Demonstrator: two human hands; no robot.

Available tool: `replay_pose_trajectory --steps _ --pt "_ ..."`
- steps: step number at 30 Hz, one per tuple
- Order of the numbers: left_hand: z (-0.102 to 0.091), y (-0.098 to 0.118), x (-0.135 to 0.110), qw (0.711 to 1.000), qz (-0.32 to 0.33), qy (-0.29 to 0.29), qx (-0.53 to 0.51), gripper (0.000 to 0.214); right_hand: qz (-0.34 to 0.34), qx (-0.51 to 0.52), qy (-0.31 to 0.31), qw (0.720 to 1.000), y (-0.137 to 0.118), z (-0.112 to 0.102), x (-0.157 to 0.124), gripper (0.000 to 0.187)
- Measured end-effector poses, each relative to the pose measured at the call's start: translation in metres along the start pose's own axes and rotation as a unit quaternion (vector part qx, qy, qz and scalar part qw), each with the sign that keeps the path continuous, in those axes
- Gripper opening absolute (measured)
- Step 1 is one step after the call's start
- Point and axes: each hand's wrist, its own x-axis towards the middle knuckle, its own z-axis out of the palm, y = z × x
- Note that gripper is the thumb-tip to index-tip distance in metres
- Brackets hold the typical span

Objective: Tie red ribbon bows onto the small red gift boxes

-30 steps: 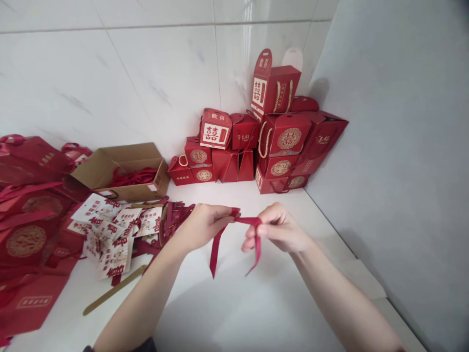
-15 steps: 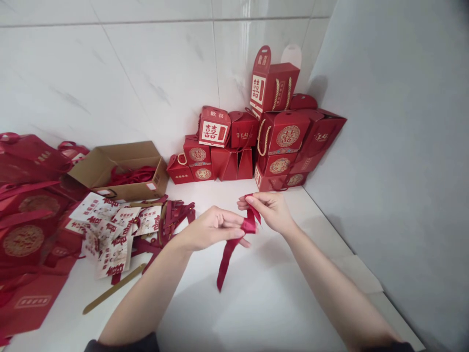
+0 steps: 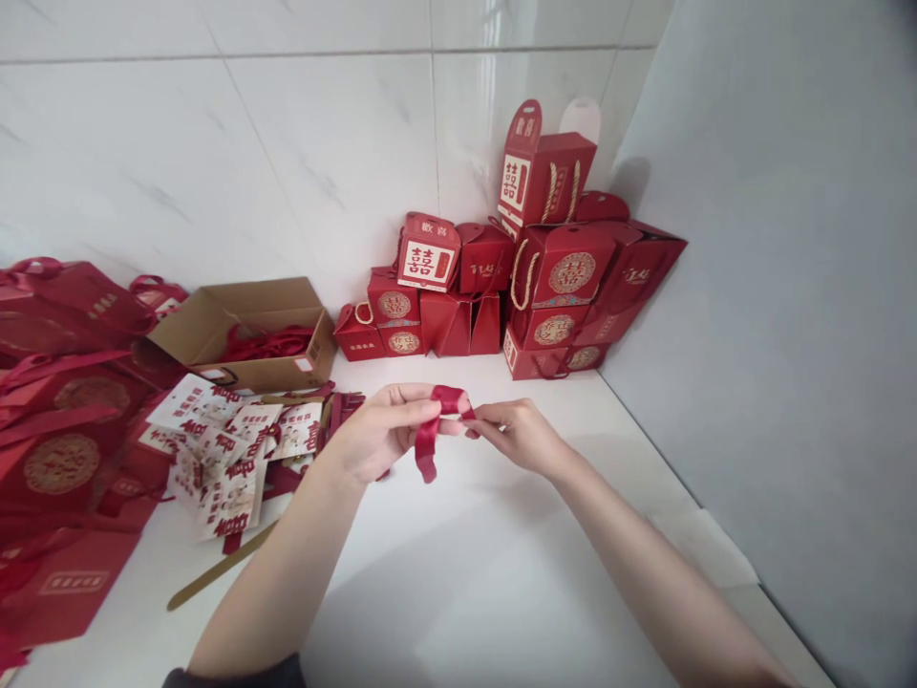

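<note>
A dark red satin ribbon (image 3: pixel 425 449) is held up over the white table, wrapped across the fingers of my left hand (image 3: pixel 387 430). The left thumb presses it against those fingers, and one tail hangs down below them. My right hand (image 3: pixel 520 433) pinches the ribbon at the left fingertips, thumb and fingers together. The part of the ribbon inside the right pinch is mostly hidden.
An open cardboard box (image 3: pixel 287 373) with red ribbons stands at the left back. Printed cards (image 3: pixel 233 487) lie in front of it, beside a gold strip (image 3: pixel 215 578). Red gift boxes (image 3: pixel 565 277) are stacked by the wall; red bags (image 3: pixel 64 468) fill the left side.
The ribbon now lies around my left fingers, and its hanging tail is shorter. My right hand has moved down to the left fingertips. The view has shifted slightly.
</note>
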Motion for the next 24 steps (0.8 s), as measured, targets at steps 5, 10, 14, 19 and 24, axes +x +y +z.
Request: replay_pose_trajectory --steps 5,10,14,19,24 --pt "0.011 -0.006 -0.002 0.997 0.010 -0.013 0.071 0.015 -0.017 -0.135 0.013 0.991 0.000 -0.004 0.000 0.021" --pt "0.008 -0.011 0.007 0.994 0.078 0.079 0.022 0.010 -0.004 -0.192 -0.045 0.980 -0.017 0.007 -0.002 0.024" --pt "0.005 -0.016 0.017 0.984 0.086 0.150 -0.029 0.012 -0.014 -0.175 -0.107 0.979 -0.033 0.010 -0.006 0.029" --pt "0.004 -0.023 0.022 0.989 0.089 0.116 -0.032 0.033 0.009 -0.151 -0.118 0.981 -0.041 -0.008 -0.009 0.031" --pt "0.003 -0.015 0.009 0.998 0.042 0.027 0.035 0.041 0.065 -0.287 -0.023 0.955 -0.029 -0.029 -0.008 0.027"
